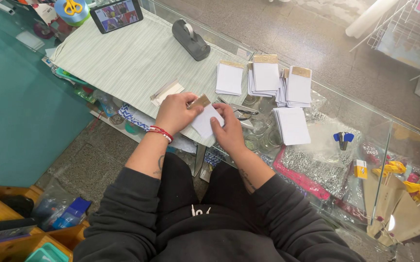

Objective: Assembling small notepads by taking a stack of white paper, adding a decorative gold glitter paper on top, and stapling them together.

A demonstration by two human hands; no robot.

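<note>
Both hands are pinching one small white card (205, 120) with a gold strip, just in front of the grey tape dispenser (190, 33), the left hand (175, 112) gripping its gold end, the right hand (229, 127) its white end, its long axis running between them.

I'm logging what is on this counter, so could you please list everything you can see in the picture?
small white card with tan strip: one, held by both hands over the mat's near edge
stacks of white cards: about four, some tan-topped, on the glass counter right of the mat
striped mat: one, pale green, on the counter
tape dispenser: one, dark grey, far edge of mat
tablet: one, dark frame, top left
scissors: one pair, yellow handles, top left
blue clip: one, on the glass, right
left hand: red bracelet on wrist, fingers on the card
right hand: fingers on the card
</note>
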